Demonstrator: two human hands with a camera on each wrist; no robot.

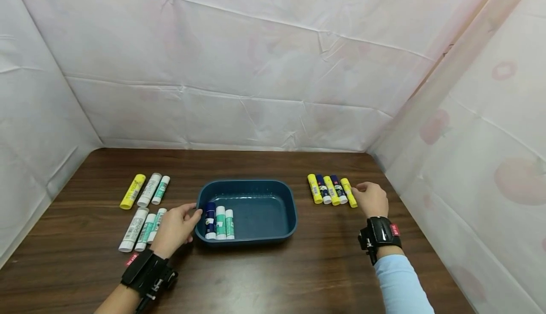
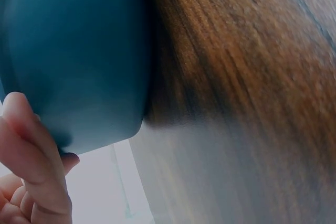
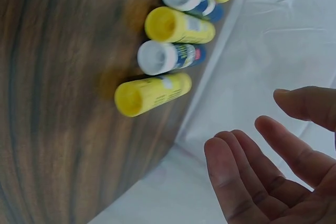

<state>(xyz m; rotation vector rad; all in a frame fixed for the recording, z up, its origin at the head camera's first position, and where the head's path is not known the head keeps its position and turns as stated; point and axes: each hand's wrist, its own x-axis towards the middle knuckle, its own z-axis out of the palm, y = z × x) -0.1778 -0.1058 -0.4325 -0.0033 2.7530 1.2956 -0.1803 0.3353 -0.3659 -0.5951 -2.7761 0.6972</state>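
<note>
My left hand (image 1: 175, 228) is at the left end of a dark blue tray (image 1: 264, 212), its thumb and fingers gripping the rim. Inside the tray's left side lie a navy glue stick (image 1: 210, 219) and two white-and-green glue sticks (image 1: 220, 224), side by side. The left wrist view shows the tray's outer wall (image 2: 79, 61) close to my fingers. On the right, my right hand (image 1: 372, 199) holds nothing, its fingers relaxed beside the end yellow glue stick (image 1: 349, 192). In the right wrist view a gap separates those fingers (image 3: 226, 174) from the yellow glue stick (image 3: 155, 93).
The right-hand row alternates yellow and navy glue sticks (image 1: 323, 191). Left of the tray, a yellow glue stick (image 1: 132, 192) and white and green ones (image 1: 149, 190) form a back group, with white and green ones (image 1: 134, 230) in front. White sheeting (image 1: 256, 67) surrounds the wooden table (image 1: 256, 285).
</note>
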